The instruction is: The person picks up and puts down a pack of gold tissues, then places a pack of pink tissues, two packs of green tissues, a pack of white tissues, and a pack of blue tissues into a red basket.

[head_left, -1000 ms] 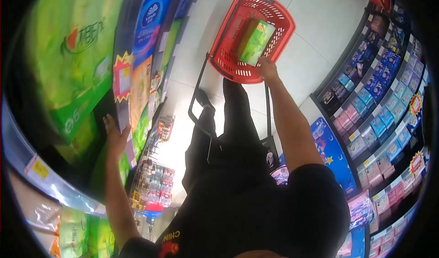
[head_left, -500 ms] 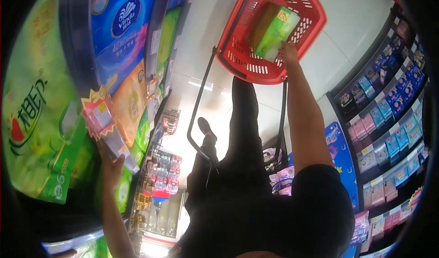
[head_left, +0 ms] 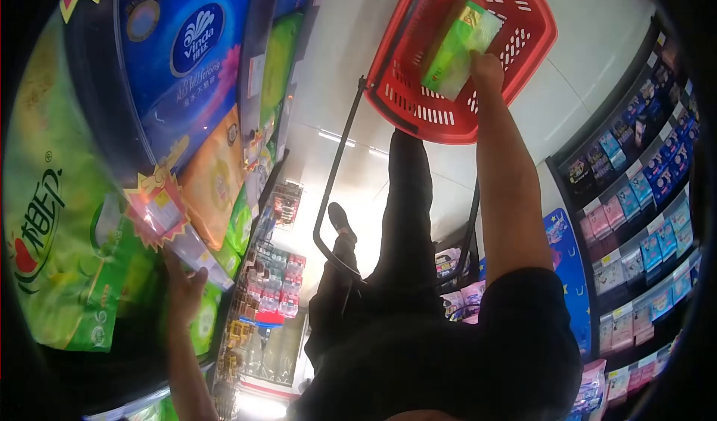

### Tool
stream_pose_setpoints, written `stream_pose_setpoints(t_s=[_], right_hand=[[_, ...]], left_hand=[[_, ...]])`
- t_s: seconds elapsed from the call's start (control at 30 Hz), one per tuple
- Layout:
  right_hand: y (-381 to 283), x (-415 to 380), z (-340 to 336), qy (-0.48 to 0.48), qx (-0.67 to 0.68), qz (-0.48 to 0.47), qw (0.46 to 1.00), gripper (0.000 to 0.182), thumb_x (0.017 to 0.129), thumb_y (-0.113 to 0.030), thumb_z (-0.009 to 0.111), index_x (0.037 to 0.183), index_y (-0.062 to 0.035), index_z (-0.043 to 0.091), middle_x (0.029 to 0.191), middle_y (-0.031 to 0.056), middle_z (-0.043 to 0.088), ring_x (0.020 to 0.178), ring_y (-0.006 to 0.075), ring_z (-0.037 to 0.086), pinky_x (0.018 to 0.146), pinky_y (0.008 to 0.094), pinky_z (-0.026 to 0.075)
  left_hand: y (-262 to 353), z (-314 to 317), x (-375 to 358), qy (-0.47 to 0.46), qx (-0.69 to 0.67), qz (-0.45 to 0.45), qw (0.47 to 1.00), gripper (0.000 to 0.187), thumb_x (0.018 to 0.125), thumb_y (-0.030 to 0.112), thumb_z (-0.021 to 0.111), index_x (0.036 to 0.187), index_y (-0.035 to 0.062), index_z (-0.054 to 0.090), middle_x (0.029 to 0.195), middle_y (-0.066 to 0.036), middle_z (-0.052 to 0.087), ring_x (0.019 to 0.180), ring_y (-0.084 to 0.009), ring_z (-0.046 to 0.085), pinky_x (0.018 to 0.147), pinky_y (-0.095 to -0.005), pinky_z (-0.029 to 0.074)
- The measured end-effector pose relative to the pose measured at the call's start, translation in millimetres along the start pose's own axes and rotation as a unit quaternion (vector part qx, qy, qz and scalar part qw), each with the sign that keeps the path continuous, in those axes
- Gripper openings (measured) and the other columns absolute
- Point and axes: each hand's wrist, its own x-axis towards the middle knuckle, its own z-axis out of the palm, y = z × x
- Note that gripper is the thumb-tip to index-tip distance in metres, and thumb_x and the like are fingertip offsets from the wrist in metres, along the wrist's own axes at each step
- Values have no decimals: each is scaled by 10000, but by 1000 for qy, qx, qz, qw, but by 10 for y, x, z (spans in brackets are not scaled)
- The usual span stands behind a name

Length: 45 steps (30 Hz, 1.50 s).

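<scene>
A green tissue pack [head_left: 453, 54] lies inside the red basket [head_left: 446, 131], with its printed face turned up. My right hand [head_left: 485, 72] reaches into the basket and has its fingers on the pack's right edge; the fingertips are partly hidden. On the left, my left hand [head_left: 185, 287] is at the shelf edge, thumb and fingers apart, just below a clear label strip [head_left: 198, 253] and a pink and yellow price tag [head_left: 157, 210]. Whether it touches the strip is unclear.
Large green [head_left: 56, 249] and blue [head_left: 179, 55] tissue packs fill the left shelf. Shelves of small pink and blue packs [head_left: 642, 189] line the right. The basket's black handle [head_left: 336, 160] hangs toward my legs. Bottles [head_left: 272, 283] stand lower down.
The basket, the green pack and my right hand have shifted slightly right in view. The pack's printed face is turned more upward. My left hand has stayed by the shelf edge.
</scene>
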Motion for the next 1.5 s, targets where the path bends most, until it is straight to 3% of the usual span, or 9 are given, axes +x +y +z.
stream_pose_setpoints(t_s=[0.47, 0.63, 0.7, 1.0, 1.23, 1.33, 1.43, 1.47, 1.5], right_hand=[[59, -715, 332, -81, 270, -140, 949, 372, 857, -168, 595, 1160, 38, 665, 978, 135, 680, 874, 218, 627, 793, 344, 474], [-379, -1975, -618, -141, 455, 9, 879, 351, 911, -259, 590, 1054, 55, 654, 967, 127, 680, 886, 228, 620, 820, 348, 457], [-477, -2467, -948, -144, 443, -62, 883, 316, 920, -263, 591, 995, 37, 656, 909, 102, 675, 860, 201, 616, 807, 332, 450], [-1035, -4656, -2256, -267, 490, -224, 799, 200, 937, -228, 557, 843, -68, 632, 860, 43, 665, 883, 155, 615, 853, 322, 442], [-1141, -6096, -2712, -315, 573, -372, 659, 241, 950, -254, 544, 861, -43, 617, 882, 100, 641, 986, 234, 576, 961, 381, 396], [-1173, -6738, -2717, -336, 517, -459, 640, 285, 970, -292, 534, 826, -53, 593, 848, 94, 600, 1011, 262, 549, 989, 431, 372], [-1140, -7322, -2519, -352, 456, -531, 621, 296, 964, -302, 563, 811, -51, 597, 800, 90, 577, 931, 258, 556, 971, 458, 383], [-1097, -7484, -2413, -366, 444, -535, 619, 298, 960, -306, 572, 808, -51, 599, 801, 84, 578, 913, 252, 562, 967, 457, 387], [-1044, -7609, -2328, -381, 432, -537, 616, 301, 956, -310, 581, 804, -51, 601, 802, 77, 579, 894, 246, 567, 964, 456, 390]], left_hand=[[-35, -21, 17, 0, 69, 65, 995, 952, 960, 266, 605, 1540, 31, -112, 1620, -194, -149, 1495, -293, 100, 1101, -408, 382], [-88, 4, -3, 37, 105, 60, 992, 1010, 934, 414, 615, 1529, -34, -66, 1598, -272, -140, 1503, -369, -33, 1189, -433, 181], [-77, -4, -11, 43, 112, 59, 991, 1024, 927, 444, 614, 1521, -63, -48, 1587, -307, -121, 1499, -392, -50, 1205, -428, 105], [-199, 28, -48, 105, 81, 109, 985, 1133, 822, 598, 657, 1517, -88, 84, 1541, -410, -2, 1478, -474, 22, 1203, -460, 127], [-430, 163, -262, 218, -11, 194, 956, 991, 842, 621, 619, 1524, 4, 250, 1570, -281, 221, 1446, -391, 280, 1157, -486, 268], [-339, 509, -668, 263, -255, 262, 893, 883, 881, 599, 584, 1485, -2, 353, 1538, -251, 328, 1410, -342, 368, 1135, -441, 315], [-299, 1067, -769, 23, -589, 172, 789, 766, 930, 576, 542, 1474, 56, 402, 1442, -144, 482, 1307, -271, 468, 1096, -397, 350], [-282, 1139, -1050, -83, -679, 138, 716, 819, 926, 567, 545, 1496, 19, 331, 1491, -184, 413, 1389, -260, 383, 1108, -401, 350], [-381, 1462, -777, -355, -770, 237, 474, 725, 978, 507, 481, 1524, 72, 283, 1491, -169, 414, 1393, -249, 376, 1106, -427, 359]])
